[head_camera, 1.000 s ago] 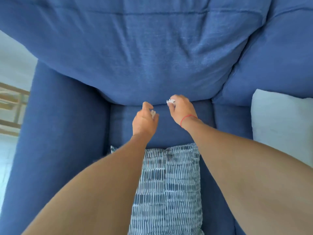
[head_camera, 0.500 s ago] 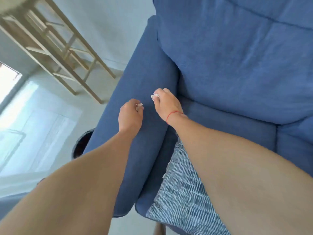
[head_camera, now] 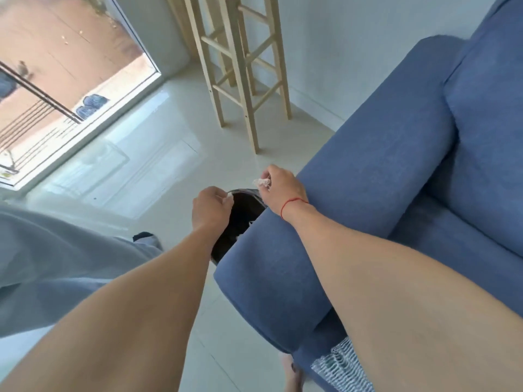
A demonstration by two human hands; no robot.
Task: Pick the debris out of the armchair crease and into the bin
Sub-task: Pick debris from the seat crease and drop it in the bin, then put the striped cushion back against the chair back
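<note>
A black bin (head_camera: 240, 219) stands on the floor beside the blue armchair's arm (head_camera: 353, 199), its opening partly hidden by that arm. My left hand (head_camera: 212, 207) hovers over the bin's left rim, pinching a small white scrap (head_camera: 229, 195). My right hand (head_camera: 280, 188), with a red thread at the wrist, is above the bin's far right rim and pinches a crumpled white scrap (head_camera: 261, 182). The armchair crease is out of sight.
A wooden stool frame (head_camera: 243, 72) stands on the pale tiled floor behind the bin. A glass door (head_camera: 70, 66) fills the upper left. A patterned cushion (head_camera: 342, 369) shows at the bottom right, and grey clothing (head_camera: 56, 250) at the left.
Both hands have carried their white scraps from the seat crease, over the armchair arm, to above the bin. The view has swung left to the floor.
</note>
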